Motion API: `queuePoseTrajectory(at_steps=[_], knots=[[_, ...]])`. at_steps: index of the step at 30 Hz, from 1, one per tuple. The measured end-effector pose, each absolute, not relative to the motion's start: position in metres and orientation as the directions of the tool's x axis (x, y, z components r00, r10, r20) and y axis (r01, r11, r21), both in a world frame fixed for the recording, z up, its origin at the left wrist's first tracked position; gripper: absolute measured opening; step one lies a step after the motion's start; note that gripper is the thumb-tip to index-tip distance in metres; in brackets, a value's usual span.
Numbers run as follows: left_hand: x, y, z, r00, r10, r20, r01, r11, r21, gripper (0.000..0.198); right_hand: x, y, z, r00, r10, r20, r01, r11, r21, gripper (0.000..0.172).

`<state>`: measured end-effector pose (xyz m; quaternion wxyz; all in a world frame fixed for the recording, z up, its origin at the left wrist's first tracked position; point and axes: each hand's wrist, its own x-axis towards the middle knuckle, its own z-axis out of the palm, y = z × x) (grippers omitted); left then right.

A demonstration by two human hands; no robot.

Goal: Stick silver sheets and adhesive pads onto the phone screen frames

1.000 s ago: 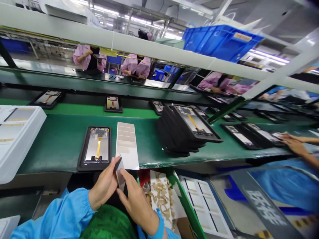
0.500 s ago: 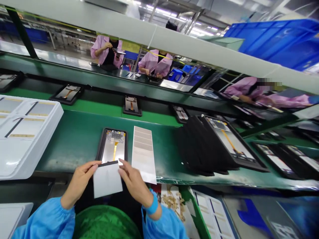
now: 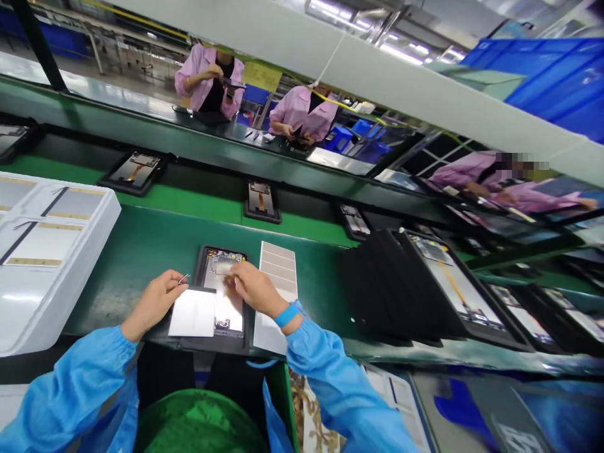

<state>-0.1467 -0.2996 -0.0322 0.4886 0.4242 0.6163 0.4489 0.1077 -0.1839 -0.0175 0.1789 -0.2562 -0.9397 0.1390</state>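
Note:
My left hand point(image 3: 158, 302) pinches a flat white battery pack point(image 3: 192, 314) by its upper corner. The pack has a dark strip along its top edge, and thin wires point(image 3: 184, 279) stick up at the fingertips. It overlaps the left side of an open tablet housing point(image 3: 229, 318) lying in a black holder point(image 3: 201, 343). My right hand point(image 3: 257, 289) is over the middle of the tablet, just below its circuit board point(image 3: 221, 261), with fingers closed together. Whatever those fingers hold is hidden, and the tablet's orange ribbon cable is out of sight.
Right of the tablet lies a sheet of grey adhesive strips point(image 3: 278, 267). A white tray point(image 3: 101, 251) of battery packs stands left. Black holders point(image 3: 391, 289) are stacked at right, topped by an open tablet point(image 3: 455, 283). More tablets point(image 3: 262, 200) line the green belt; people in pink sit beyond.
My left hand has brought the battery pack up and left, over the tablet's edge. The right hand has let go of the pack and moved up onto the tablet.

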Motion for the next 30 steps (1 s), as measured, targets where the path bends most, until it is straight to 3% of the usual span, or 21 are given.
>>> queuePoseTrajectory(at_steps=[3,6,14,18,30], knots=[[-0.129,-0.278,-0.036,-0.089,0.981,-0.173,0.131,0.184,0.974,0.024,0.116,-0.182,-0.024,-0.649,0.721,0.243,0.459,0.625,-0.631,0.019],[-0.114,-0.261,-0.038,-0.058,0.987,-0.152,0.176,0.16,0.971,0.021,0.124,-0.187,-0.022,-0.567,0.803,0.184,0.448,0.488,-0.749,0.016],[-0.102,-0.246,-0.044,-0.085,0.985,-0.148,0.232,0.164,0.959,0.018,0.161,-0.215,-0.014,-0.319,0.945,0.073,0.453,0.22,-0.864,0.022],[-0.1,-0.242,-0.052,-0.091,0.987,-0.134,0.248,0.153,0.957,0.018,0.168,-0.234,-0.015,-0.296,0.955,0.007,0.42,0.137,-0.897,0.023],[-0.099,-0.239,-0.051,-0.104,0.99,-0.098,0.397,0.131,0.908,0.019,0.158,-0.258,-0.015,-0.313,0.949,0.046,0.43,0.185,-0.884,0.018]])
